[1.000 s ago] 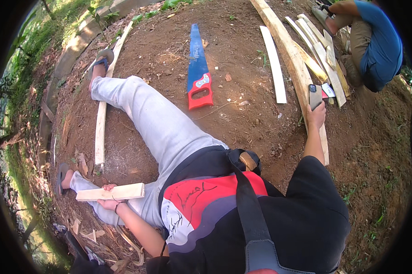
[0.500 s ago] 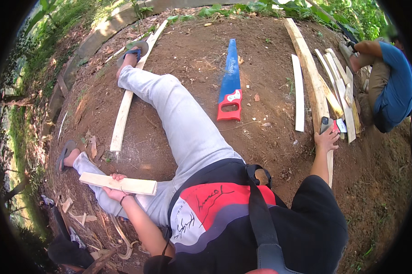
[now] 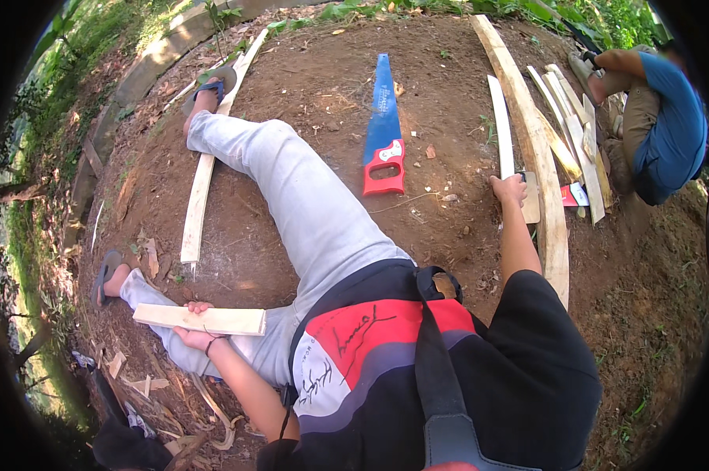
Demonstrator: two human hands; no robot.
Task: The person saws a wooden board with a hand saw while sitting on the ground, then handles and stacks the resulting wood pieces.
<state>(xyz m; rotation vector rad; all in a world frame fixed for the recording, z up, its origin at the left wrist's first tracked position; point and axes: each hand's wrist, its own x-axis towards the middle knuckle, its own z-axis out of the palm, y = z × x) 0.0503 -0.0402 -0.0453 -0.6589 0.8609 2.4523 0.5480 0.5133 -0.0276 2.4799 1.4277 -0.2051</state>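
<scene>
Head view: single wide fisheye camera worn on the person's head, facing steeply down over the person's own torso and legs onto bare dirt ground. Near field: chest, shoulder strap, both forearms entering from the lower edge. Far field: grass verge along the top rim, a second person at upper right. Straight boards bend toward the rim; dark circular vignette frames the picture.
</scene>
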